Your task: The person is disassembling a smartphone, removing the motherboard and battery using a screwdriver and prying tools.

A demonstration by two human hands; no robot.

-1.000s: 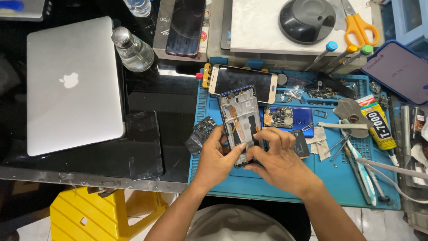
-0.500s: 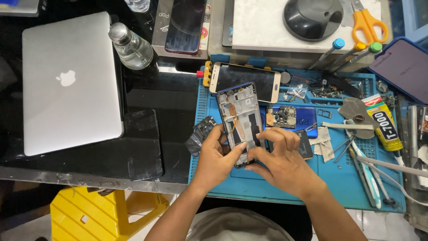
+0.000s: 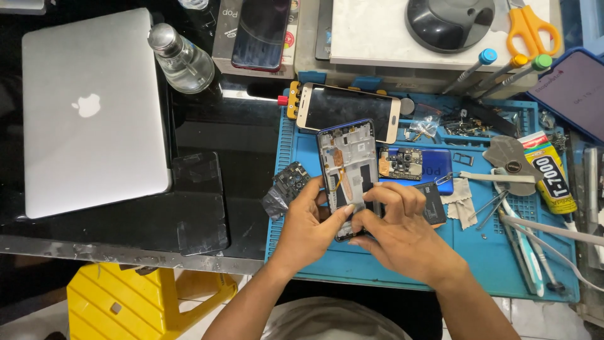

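Opened phone frame [image 3: 348, 169]: lies on the blue repair mat [image 3: 478, 264], centre of the frame, inner side up.
Long axis: runs from lower centre toward the top of the frame, tilted slightly left; its near end is under both hands.
Left hand [image 3: 308, 230]: grips the frame's lower left edge, thumb across it.
Right hand [image 3: 402, 236]: fingertips pinch down on the frame's lower end, closed together.
Nearer hand: both touch; the right covers more.
Just right of the frame: circuit board [image 3: 402, 164].
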